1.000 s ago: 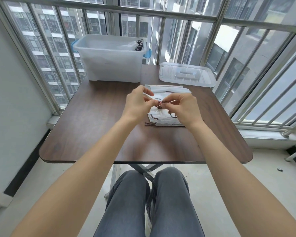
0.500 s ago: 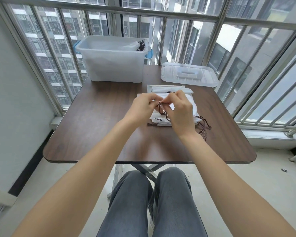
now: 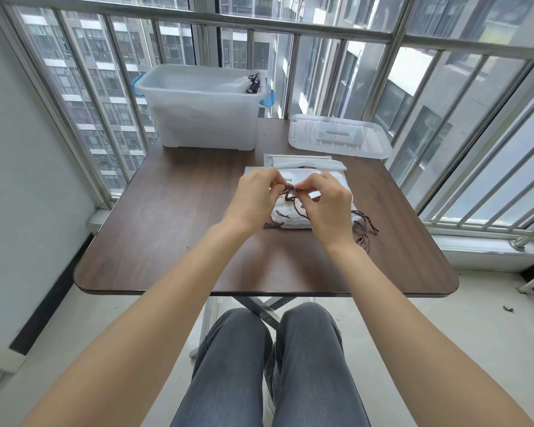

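Grips of left hand and right hand both pinch thin, dark brown cord over soft white pouch.

Reaching in from both bottom corners with bare forearms, meeting just above mid-frame. Pinching a dark cord with left hand and right hand, almost fingertip to fingertip.

The left hand and right hand hide the pinched parts of the dark cord.
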`<action>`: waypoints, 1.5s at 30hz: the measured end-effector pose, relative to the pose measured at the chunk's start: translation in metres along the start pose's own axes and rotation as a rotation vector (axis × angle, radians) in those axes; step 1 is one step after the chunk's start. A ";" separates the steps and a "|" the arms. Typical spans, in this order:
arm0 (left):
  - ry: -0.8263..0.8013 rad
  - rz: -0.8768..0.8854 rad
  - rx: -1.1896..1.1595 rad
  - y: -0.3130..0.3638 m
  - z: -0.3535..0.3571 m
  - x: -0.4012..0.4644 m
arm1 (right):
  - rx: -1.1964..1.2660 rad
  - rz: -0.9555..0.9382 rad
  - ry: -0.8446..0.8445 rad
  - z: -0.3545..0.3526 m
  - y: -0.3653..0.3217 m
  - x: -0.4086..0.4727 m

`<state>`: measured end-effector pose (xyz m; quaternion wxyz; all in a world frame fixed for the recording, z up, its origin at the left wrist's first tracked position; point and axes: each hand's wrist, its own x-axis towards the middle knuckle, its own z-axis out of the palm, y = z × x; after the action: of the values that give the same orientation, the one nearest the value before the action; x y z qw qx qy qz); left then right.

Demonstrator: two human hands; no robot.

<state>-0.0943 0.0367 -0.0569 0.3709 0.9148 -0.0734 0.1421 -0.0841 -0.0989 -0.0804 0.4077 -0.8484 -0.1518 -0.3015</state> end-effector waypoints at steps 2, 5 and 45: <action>0.001 0.004 -0.031 0.003 -0.002 -0.001 | -0.001 -0.009 0.008 0.000 -0.001 0.000; 0.003 -0.034 -0.107 0.004 -0.005 -0.001 | 0.022 -0.015 0.002 -0.001 -0.003 0.001; 0.228 -0.229 0.056 -0.012 -0.003 0.001 | 0.059 0.471 0.063 -0.009 -0.005 0.008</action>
<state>-0.0915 0.0478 -0.0625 0.3648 0.9052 0.0777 0.2037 -0.0841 -0.1027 -0.0681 0.4961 -0.8382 0.0542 -0.2197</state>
